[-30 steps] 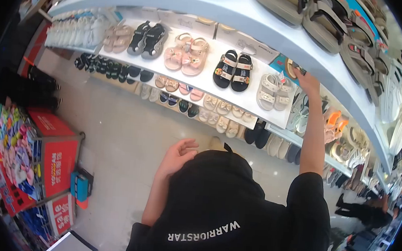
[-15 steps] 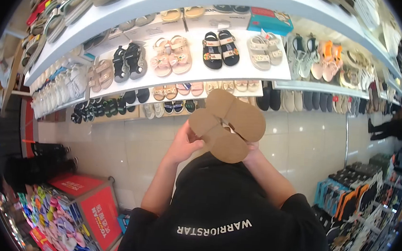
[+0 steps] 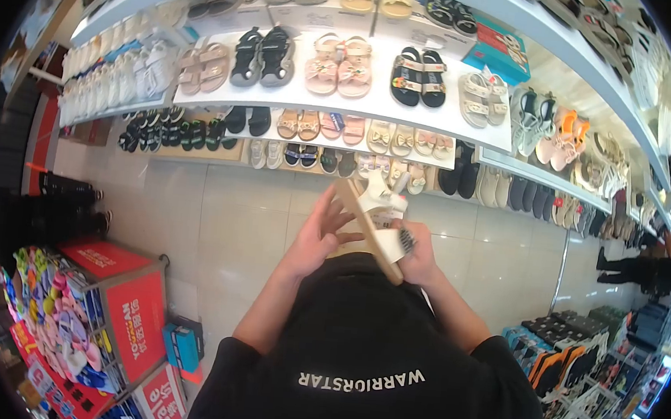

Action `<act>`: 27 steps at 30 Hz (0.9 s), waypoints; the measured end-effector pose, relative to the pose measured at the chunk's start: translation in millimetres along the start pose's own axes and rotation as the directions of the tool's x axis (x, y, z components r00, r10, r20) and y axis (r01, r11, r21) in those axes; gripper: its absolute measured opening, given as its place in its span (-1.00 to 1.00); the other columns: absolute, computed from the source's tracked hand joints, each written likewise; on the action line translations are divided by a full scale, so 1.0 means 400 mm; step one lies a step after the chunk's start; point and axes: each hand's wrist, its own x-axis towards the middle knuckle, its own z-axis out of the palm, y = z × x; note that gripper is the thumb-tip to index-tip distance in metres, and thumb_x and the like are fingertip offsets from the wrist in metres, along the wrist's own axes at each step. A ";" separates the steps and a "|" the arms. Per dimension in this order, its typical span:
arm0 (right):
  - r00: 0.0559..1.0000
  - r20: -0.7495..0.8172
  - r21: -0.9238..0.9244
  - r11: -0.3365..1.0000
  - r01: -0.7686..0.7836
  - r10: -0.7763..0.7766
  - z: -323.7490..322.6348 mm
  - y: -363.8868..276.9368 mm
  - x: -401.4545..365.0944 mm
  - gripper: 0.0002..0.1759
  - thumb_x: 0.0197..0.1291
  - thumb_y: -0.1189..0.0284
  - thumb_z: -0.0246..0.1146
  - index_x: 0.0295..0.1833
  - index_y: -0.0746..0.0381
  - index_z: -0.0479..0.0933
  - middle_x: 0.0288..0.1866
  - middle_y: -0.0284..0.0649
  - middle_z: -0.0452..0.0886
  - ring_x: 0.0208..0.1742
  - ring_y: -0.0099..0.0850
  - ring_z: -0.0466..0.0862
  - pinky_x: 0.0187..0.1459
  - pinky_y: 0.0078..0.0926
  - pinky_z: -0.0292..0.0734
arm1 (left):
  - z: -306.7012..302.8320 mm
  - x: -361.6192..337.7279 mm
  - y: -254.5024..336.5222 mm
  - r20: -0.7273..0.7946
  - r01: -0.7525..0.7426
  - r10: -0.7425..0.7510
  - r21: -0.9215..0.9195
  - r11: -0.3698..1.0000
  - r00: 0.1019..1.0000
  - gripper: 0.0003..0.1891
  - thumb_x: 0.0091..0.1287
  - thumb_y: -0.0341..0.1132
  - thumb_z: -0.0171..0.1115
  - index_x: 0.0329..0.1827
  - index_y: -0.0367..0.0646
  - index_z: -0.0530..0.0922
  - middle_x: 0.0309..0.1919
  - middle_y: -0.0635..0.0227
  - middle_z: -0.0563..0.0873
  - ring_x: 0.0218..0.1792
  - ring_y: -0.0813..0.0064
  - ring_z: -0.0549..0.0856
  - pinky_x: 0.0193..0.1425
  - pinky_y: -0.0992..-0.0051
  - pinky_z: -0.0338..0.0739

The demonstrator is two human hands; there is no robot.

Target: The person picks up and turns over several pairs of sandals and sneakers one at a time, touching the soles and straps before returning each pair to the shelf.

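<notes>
In front of my chest, a white sandal (image 3: 390, 245) is turned on edge, so its tan sole (image 3: 371, 232) shows as a narrow slanting band. Pale straps stick out on its right side, and a dark patterned patch shows beside my fingers. My right hand (image 3: 420, 255) is closed on the strap side. Left of the sole, my left hand (image 3: 320, 233) has its fingers spread, with the fingertips right at the sole. The second sandal of the pair does not show separately here.
Ahead stands a white shelf (image 3: 281, 101) with rows of sandals, such as a pink pair (image 3: 339, 66) and a black pair (image 3: 418, 78). A red bin (image 3: 135, 324) of colourful slippers is at lower left, racks (image 3: 569, 346) at lower right. A person (image 3: 646, 269) is far right.
The sandals have turned from soles facing me to edge-on, bringing white straps into view. My left hand's fingers have spread off its hold. The view has shifted, showing more shelf.
</notes>
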 end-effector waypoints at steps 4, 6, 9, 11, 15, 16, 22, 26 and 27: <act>0.957 0.160 -0.529 0.797 0.291 -0.242 0.069 -0.057 0.026 -0.71 -0.21 0.42 0.40 -0.27 0.19 0.57 -0.45 -0.16 0.59 -0.49 -0.15 0.63 -0.43 -0.29 0.56 | -0.024 -0.039 0.016 -0.204 0.262 -0.268 -0.060 0.963 0.942 -0.06 0.26 0.17 0.38 0.49 -0.28 0.20 0.32 0.16 0.51 0.28 0.30 0.58 0.34 0.27 0.54; 0.951 0.219 -0.609 0.731 0.307 -0.216 0.088 -0.062 0.024 -0.65 -0.24 0.36 0.44 -0.23 0.15 0.59 -0.43 -0.20 0.58 -0.49 -0.18 0.65 -0.47 -0.24 0.55 | -0.048 -0.059 0.005 -0.150 0.180 -0.184 -0.040 0.983 0.971 -0.12 0.31 0.17 0.29 0.49 -0.29 0.22 0.33 0.09 0.50 0.28 0.25 0.59 0.35 0.23 0.54; 0.944 0.251 -0.596 0.734 0.326 -0.215 0.099 -0.077 0.033 -0.64 -0.23 0.36 0.45 -0.22 0.15 0.59 -0.43 -0.20 0.59 -0.48 -0.17 0.66 -0.46 -0.23 0.56 | -0.053 -0.081 -0.006 -0.066 0.047 -0.048 -0.007 0.999 0.997 -0.15 0.40 0.24 0.12 0.49 -0.31 0.22 0.35 0.00 0.49 0.29 0.18 0.59 0.38 0.17 0.53; 0.945 0.265 -0.603 0.731 0.319 -0.194 0.103 -0.088 0.035 -0.63 -0.22 0.35 0.45 -0.20 0.15 0.59 -0.42 -0.18 0.59 -0.46 -0.16 0.67 -0.44 -0.21 0.56 | -0.048 -0.080 0.004 -0.028 0.022 -0.021 0.049 0.999 0.999 -0.05 0.36 0.38 0.05 0.52 -0.28 0.18 0.38 0.00 0.45 0.32 0.16 0.56 0.38 0.15 0.53; 0.946 0.298 -0.595 0.750 0.288 -0.127 0.100 -0.100 0.039 -0.60 -0.15 0.29 0.48 -0.15 0.18 0.59 -0.39 -0.15 0.63 -0.41 -0.12 0.68 -0.40 -0.16 0.57 | -0.035 -0.068 0.019 0.002 0.082 -0.082 0.029 0.996 0.997 0.02 0.32 0.48 -0.07 0.56 -0.24 0.13 0.42 0.01 0.40 0.35 0.14 0.52 0.37 0.14 0.53; 0.948 0.292 -0.596 0.751 0.284 -0.126 0.099 -0.109 0.041 -0.60 -0.15 0.29 0.48 -0.15 0.18 0.59 -0.39 -0.15 0.63 -0.41 -0.12 0.68 -0.40 -0.16 0.57 | -0.027 -0.060 0.022 0.000 0.082 -0.082 -0.033 0.996 0.997 0.00 0.35 0.47 -0.10 0.55 -0.26 0.14 0.42 -0.01 0.40 0.35 0.14 0.53 0.37 0.14 0.53; 0.929 0.359 -0.523 0.805 0.281 -0.091 0.087 -0.186 0.061 -0.45 0.09 0.07 0.47 -0.04 0.31 0.55 -0.41 -0.10 0.64 -0.48 -0.22 0.69 -0.45 -0.30 0.57 | -0.012 -0.014 0.041 -0.026 0.247 -0.271 -0.336 0.909 0.962 -0.07 0.44 0.44 -0.42 0.56 -0.23 0.13 0.40 -0.10 0.39 0.32 0.02 0.54 0.31 0.04 0.58; 0.771 0.452 -0.032 0.872 -0.488 0.448 0.051 -0.191 0.086 -0.44 0.42 0.06 0.18 0.20 0.37 0.44 -0.47 -0.20 0.62 -0.60 -0.50 0.65 -0.54 -0.57 0.51 | -0.049 0.026 0.022 0.085 0.335 -0.345 -0.533 0.777 0.935 -0.11 0.47 0.40 -0.42 0.45 -0.27 0.29 0.27 -0.13 0.52 0.22 0.03 0.62 0.24 0.07 0.63; 0.759 0.473 0.069 0.840 -0.539 0.448 0.040 -0.174 0.087 -0.41 0.53 0.08 0.05 0.35 0.38 0.38 -0.56 -0.26 0.62 -0.63 -0.58 0.62 -0.53 -0.63 0.50 | -0.056 0.029 0.016 0.157 0.361 -0.331 -0.557 0.748 0.930 -0.12 0.48 0.40 -0.44 0.42 -0.28 0.32 0.26 -0.10 0.53 0.24 0.06 0.61 0.27 0.07 0.59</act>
